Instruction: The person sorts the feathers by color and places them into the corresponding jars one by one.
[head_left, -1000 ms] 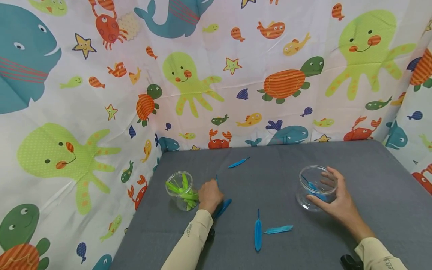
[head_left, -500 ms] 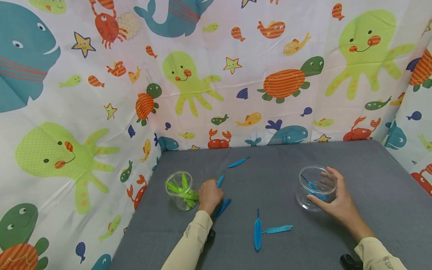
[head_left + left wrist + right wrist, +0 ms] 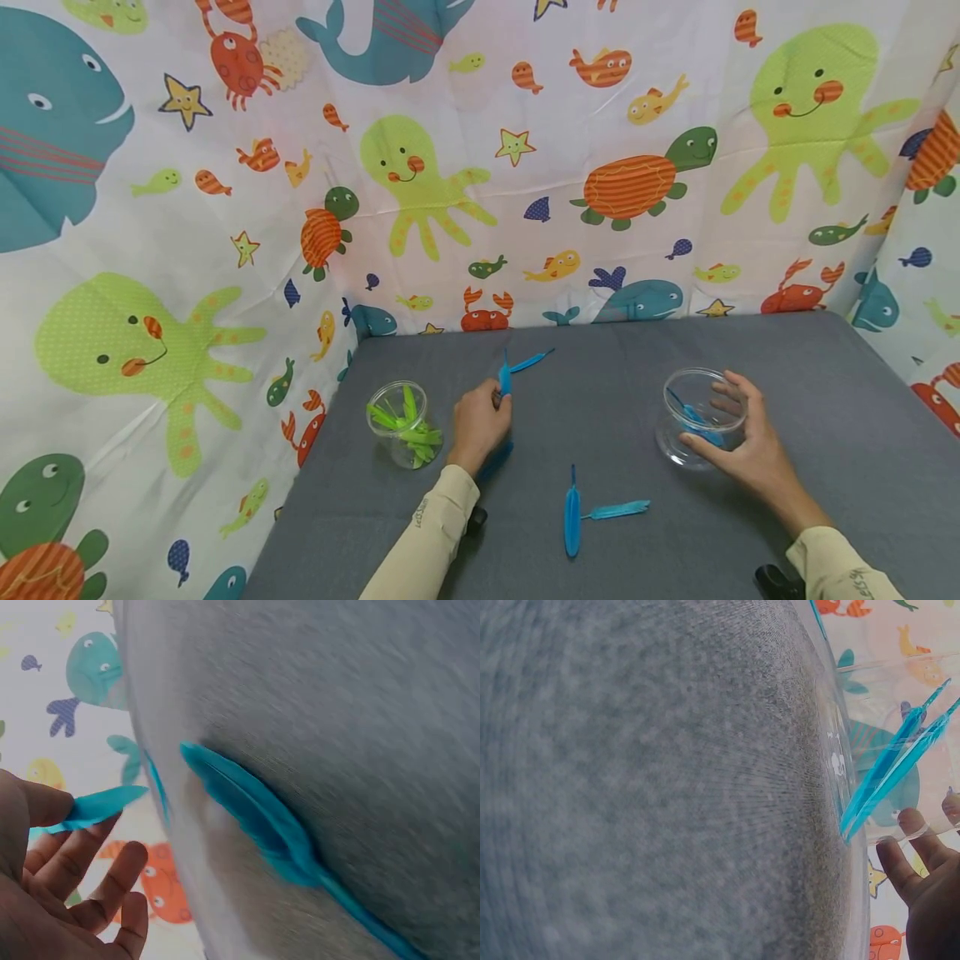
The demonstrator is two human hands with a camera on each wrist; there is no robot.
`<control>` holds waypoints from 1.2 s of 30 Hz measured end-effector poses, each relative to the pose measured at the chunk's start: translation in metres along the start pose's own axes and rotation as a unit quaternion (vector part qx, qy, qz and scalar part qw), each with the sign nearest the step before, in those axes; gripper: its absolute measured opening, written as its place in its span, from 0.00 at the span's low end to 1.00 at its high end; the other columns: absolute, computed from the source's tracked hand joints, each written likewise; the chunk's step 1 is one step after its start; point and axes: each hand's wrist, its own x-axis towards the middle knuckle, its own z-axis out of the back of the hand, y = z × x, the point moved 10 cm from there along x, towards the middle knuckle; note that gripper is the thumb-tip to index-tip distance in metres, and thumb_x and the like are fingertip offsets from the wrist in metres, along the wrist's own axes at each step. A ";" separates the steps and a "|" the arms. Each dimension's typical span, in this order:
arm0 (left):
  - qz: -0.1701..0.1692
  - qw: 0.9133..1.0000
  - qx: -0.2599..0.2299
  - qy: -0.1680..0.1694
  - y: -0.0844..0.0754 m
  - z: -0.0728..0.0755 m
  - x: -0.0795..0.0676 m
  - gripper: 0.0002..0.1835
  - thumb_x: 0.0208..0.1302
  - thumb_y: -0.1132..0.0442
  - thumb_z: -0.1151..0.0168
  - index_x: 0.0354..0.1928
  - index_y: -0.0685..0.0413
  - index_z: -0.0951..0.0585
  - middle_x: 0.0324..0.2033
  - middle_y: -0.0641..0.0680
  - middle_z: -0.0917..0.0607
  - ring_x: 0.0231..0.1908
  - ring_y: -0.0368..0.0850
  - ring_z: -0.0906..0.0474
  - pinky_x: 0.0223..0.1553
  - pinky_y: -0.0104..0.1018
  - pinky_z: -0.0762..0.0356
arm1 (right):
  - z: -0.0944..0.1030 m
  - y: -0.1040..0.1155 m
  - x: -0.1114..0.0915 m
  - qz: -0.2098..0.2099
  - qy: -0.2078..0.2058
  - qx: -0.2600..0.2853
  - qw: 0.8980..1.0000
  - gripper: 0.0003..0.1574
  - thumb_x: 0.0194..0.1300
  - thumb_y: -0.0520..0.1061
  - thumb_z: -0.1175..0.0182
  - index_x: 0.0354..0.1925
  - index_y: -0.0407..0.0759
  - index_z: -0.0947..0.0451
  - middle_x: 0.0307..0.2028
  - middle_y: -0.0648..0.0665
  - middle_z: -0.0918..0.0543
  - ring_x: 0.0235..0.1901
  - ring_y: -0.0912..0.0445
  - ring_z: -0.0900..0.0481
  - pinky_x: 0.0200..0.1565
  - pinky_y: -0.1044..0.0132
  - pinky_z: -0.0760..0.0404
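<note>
My left hand (image 3: pixel 480 423) pinches a blue feather (image 3: pixel 505 379) between thumb and fingers, its tip pointing up and away. In the left wrist view the feather (image 3: pixel 105 804) is off the table, with the other fingers loosely spread below. Another blue feather (image 3: pixel 259 814) lies on the cloth beside that hand, partly covered by it in the head view. My right hand (image 3: pixel 757 450) holds a clear jar (image 3: pixel 684 457) at its side, thumb in front and fingers behind. Inside it lean blue feathers (image 3: pixel 900 765); two show in the right wrist view.
A second clear jar (image 3: pixel 375 427) full of green feathers (image 3: pixel 408 425) stands left of my left hand. A blue feather (image 3: pixel 531 362) lies toward the back, and two more (image 3: pixel 573 521) near the front middle. The grey tabletop (image 3: pixel 600 417) ends at a printed curtain (image 3: pixel 555 167).
My left hand has lifted and turned slightly right, bringing the pinched blue feather up into clear sight. My right hand and its jar have stayed in place.
</note>
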 end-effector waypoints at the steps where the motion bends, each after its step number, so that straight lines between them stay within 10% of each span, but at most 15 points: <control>1: -0.003 1.000 -0.007 0.001 -0.004 0.001 0.001 0.06 0.68 0.57 0.34 0.34 0.49 0.18 0.21 0.46 0.17 0.20 0.37 0.26 0.28 0.37 0.26 | 0.000 0.000 0.000 -0.002 0.001 0.000 1.000 0.76 0.49 0.44 0.18 0.81 0.61 0.58 0.70 0.34 0.33 0.59 0.75 0.34 0.57 0.19 0.38; 6: -0.014 0.999 -0.051 0.012 -0.020 0.002 0.004 0.07 0.67 0.57 0.32 0.42 0.50 0.16 0.22 0.46 0.16 0.21 0.36 0.24 0.31 0.35 0.23 | -0.001 0.001 0.000 0.003 0.004 0.001 1.000 0.76 0.49 0.44 0.18 0.81 0.61 0.58 0.70 0.33 0.33 0.57 0.80 0.36 0.57 0.19 0.38; 13: -0.030 0.991 -0.126 0.034 -0.044 -0.001 0.007 0.16 0.67 0.56 0.30 0.53 0.53 0.17 0.28 0.47 0.11 0.30 0.38 0.16 0.38 0.37 0.16 | -0.001 0.001 0.001 -0.006 0.009 -0.003 1.000 0.76 0.50 0.45 0.19 0.81 0.62 0.59 0.71 0.34 0.34 0.65 0.46 0.30 0.57 0.19 0.38; 19: -0.034 0.963 -0.249 0.096 -0.069 -0.012 0.007 0.21 0.67 0.53 0.30 0.58 0.52 0.20 0.32 0.48 0.09 0.38 0.40 0.15 0.51 0.46 0.16 | -0.001 0.002 0.000 0.005 0.005 0.005 1.000 0.75 0.50 0.44 0.19 0.80 0.62 0.58 0.70 0.33 0.33 0.56 0.84 0.39 0.56 0.18 0.38; 36: -0.090 0.946 -0.275 0.150 -0.155 -0.038 0.004 0.21 0.65 0.49 0.29 0.56 0.45 0.20 0.38 0.45 0.08 0.48 0.32 0.16 0.55 0.40 0.18 | -0.001 0.006 0.000 0.015 0.000 0.008 1.000 0.76 0.49 0.42 0.18 0.81 0.58 0.58 0.69 0.30 0.33 0.55 0.86 0.40 0.56 0.18 0.38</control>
